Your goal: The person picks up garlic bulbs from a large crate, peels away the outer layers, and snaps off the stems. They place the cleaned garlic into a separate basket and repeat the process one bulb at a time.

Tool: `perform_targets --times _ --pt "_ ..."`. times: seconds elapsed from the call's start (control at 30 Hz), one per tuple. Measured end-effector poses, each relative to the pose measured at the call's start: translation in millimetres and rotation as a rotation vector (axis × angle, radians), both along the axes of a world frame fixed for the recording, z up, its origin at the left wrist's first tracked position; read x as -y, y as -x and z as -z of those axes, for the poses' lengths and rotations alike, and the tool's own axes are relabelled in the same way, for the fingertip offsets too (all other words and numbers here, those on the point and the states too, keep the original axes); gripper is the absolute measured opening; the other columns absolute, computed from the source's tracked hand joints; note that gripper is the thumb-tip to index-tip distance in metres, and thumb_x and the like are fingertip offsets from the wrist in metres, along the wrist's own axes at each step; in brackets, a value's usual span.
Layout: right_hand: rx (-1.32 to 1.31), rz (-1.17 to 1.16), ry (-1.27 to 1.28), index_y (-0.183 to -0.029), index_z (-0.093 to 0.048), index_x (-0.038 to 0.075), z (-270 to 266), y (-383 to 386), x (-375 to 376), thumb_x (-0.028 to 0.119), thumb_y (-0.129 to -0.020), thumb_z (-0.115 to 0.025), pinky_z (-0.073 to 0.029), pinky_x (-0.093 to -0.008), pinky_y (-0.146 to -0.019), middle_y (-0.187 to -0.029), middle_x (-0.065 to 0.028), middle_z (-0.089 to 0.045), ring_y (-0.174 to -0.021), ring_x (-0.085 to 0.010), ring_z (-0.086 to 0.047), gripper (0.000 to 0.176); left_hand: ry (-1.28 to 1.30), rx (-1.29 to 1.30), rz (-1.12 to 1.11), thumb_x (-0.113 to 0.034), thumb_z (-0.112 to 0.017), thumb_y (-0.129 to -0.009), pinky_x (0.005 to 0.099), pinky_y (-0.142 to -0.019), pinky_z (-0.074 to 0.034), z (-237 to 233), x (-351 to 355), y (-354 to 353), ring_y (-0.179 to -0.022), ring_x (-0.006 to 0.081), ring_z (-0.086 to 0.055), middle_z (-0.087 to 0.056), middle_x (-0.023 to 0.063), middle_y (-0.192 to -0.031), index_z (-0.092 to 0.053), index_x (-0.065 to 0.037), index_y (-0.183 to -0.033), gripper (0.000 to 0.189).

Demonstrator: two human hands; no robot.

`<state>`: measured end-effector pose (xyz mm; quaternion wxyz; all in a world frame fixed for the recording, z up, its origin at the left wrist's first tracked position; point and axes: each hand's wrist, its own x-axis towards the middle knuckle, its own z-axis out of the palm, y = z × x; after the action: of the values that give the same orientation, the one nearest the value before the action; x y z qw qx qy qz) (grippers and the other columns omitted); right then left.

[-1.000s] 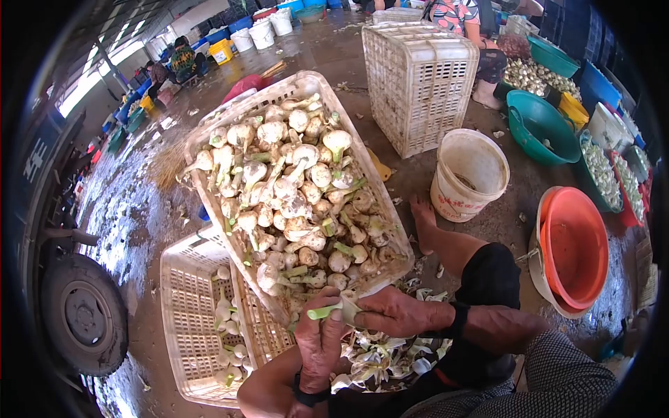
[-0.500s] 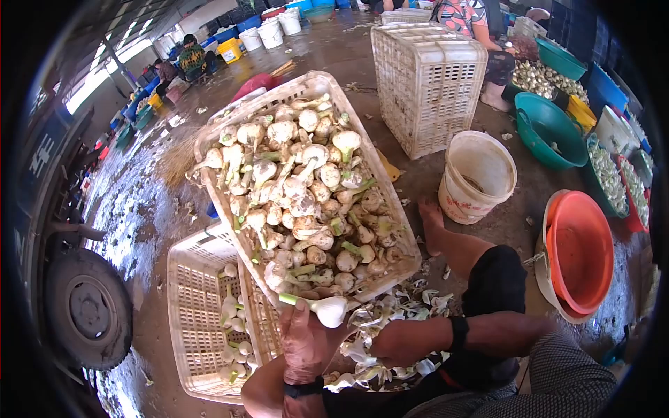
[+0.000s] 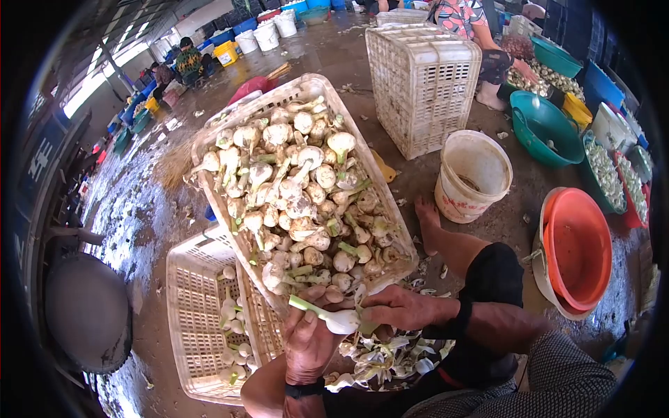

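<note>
My left hand (image 3: 308, 341) is closed around a garlic bulb (image 3: 343, 322) with a cut green stem, tilted so the white bulb points right. My right hand (image 3: 403, 308) meets the bulb from the right, its fingers pinched on pale garlic skin (image 3: 361, 298) at the bulb's end. Just beyond both hands, a cream plastic crate (image 3: 382, 182) is heaped with unpeeled, soil-stained garlic (image 3: 300, 188). Below and left of it stands another crate (image 3: 182, 306) holding several clean white bulbs (image 3: 233, 317). Peeled skins (image 3: 390, 359) lie in a pile beneath my hands.
A white bucket (image 3: 475, 174) stands by my bare foot (image 3: 428, 226). Orange basins (image 3: 577, 244) are to the right, and a green basin (image 3: 547, 132) lies farther back. An upended crate (image 3: 421, 90) stands ahead, near a seated person (image 3: 481, 42). A dark round wheel (image 3: 87, 313) is at left.
My right hand has risen from low over the skins to the bulb, and its fingers now pinch there. The bulb in my left hand has shifted slightly right and tilted downward.
</note>
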<state>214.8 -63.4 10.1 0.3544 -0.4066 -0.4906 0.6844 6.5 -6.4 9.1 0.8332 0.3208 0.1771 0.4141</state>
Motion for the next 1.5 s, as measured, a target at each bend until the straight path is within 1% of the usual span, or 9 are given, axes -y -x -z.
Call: perform_targets --times 0.2,0.3,0.4,0.53,0.83,1.03,1.13,1.3,1.5 --pt "0.116 0.028 0.011 -0.106 -0.063 -0.002 12 7 -2 0.033 -0.098 -0.05 -0.046 -0.0258 -0.051 -0.064 -0.0045 -0.06 -0.057 -0.01 -0.058 0.038 -0.039 -0.073 0.007 -0.025 -0.066 -0.089 0.0464 -0.089 -0.052 11 9 -5 -0.109 0.0312 -0.06 -0.06 0.017 -0.117 -0.05 -0.002 -0.128 0.048" --pt "0.158 0.053 -0.113 -0.102 -0.061 -0.003 23 9 0 0.027 -0.098 -0.046 -0.047 -0.0279 -0.05 -0.063 -0.0079 -0.06 -0.055 -0.0134 -0.06 0.035 -0.187 -0.33 -0.06 -0.024 -0.061 -0.095 0.0375 -0.083 -0.054 11 15 -7 -0.099 0.0245 -0.064 -0.062 0.0157 -0.116 -0.054 0.001 -0.123 0.038" --pt "0.19 0.078 -0.167 -0.093 -0.059 -0.003 32 11 -1 0.023 -0.098 -0.042 -0.048 -0.0295 -0.05 -0.062 -0.0098 -0.06 -0.054 -0.0161 -0.061 0.032 -0.381 -0.389 -0.069 -0.028 -0.071 -0.088 0.0451 -0.089 -0.052 27 10 -7 -0.103 0.0241 -0.059 -0.061 0.0121 -0.109 -0.055 -0.004 -0.121 0.044" --pt "0.188 0.11 -0.171 -0.086 -0.056 -0.002 32 14 -3 0.018 -0.095 -0.044 -0.048 -0.031 -0.048 -0.061 -0.0107 -0.06 -0.052 -0.0174 -0.061 0.025 -0.384 -0.444 -0.092 -0.032 -0.07 -0.089 0.0422 -0.085 -0.055 27 14 -7 -0.101 0.022 -0.059 -0.06 0.0125 -0.109 -0.053 -0.003 -0.119 0.046" --pt "0.393 0.149 -0.45 -0.085 -0.054 -0.003 27 12 -3 0.01 -0.088 -0.05 -0.047 -0.0388 -0.059 -0.065 -0.0199 -0.054 -0.061 -0.0269 -0.058 0.014 0.04 -0.105 -0.19 -0.028 -0.062 -0.093 0.0462 -0.084 -0.055 4 6 -6 -0.102 0.0274 -0.061 -0.061 0.0124 -0.107 -0.052 -0.004 -0.123 0.04" --pt "0.498 -0.243 -0.537 -0.089 -0.059 -0.001 38 22 13 0.017 -0.088 -0.058 -0.048 -0.0423 -0.06 -0.071 -0.0209 -0.058 -0.064 -0.0338 -0.061 0.018 0.071 0.092 -0.27 -0.021 -0.059 -0.094 0.0458 -0.095 -0.049 21 -11 3 -0.101 0.0295 -0.06 -0.061 0.0146 -0.106 -0.05 0.003 -0.124 0.04" --pt "0.287 -0.079 -0.495 -0.092 -0.061 -0.001 29 22 8 0.024 -0.092 -0.06 -0.048 -0.0406 -0.06 -0.072 -0.0212 -0.059 -0.062 -0.0328 -0.059 0.025 0.052 0.044 -0.28 -0.023 -0.061 -0.093 0.0459 -0.092 -0.051 19 -9 2 -0.1 0.0293 -0.061 -0.061 0.0139 -0.106 -0.051 0.002 -0.124 0.04" --pt "0.024 0.169 -0.125 -0.088 -0.062 0.002 5 16 3 0.032 -0.099 -0.056 -0.041 -0.0266 -0.05 -0.066 0.0001 -0.056 -0.058 -0.0061 -0.052 0.033 -0.054 -0.082 -0.17 -0.024 -0.059 -0.094 0.0483 -0.09 -0.052 10 0 -2 -0.1 0.0294 -0.06 -0.059 0.0135 -0.108 -0.049 -0.001 -0.125 0.039" --pt "0.109 0.13 -0.203 -0.084 -0.058 0.002 19 11 0 0.026 -0.098 -0.056 -0.039 -0.0266 -0.051 -0.063 -0.0003 -0.053 -0.058 -0.0063 -0.047 0.028 0.015 -0.136 -0.144 -0.026 -0.058 -0.095 0.0527 -0.083 -0.054 10 8 -8 -0.101 0.0305 -0.06 -0.058 0.0125 -0.106 -0.05 -0.004 -0.123 0.037"
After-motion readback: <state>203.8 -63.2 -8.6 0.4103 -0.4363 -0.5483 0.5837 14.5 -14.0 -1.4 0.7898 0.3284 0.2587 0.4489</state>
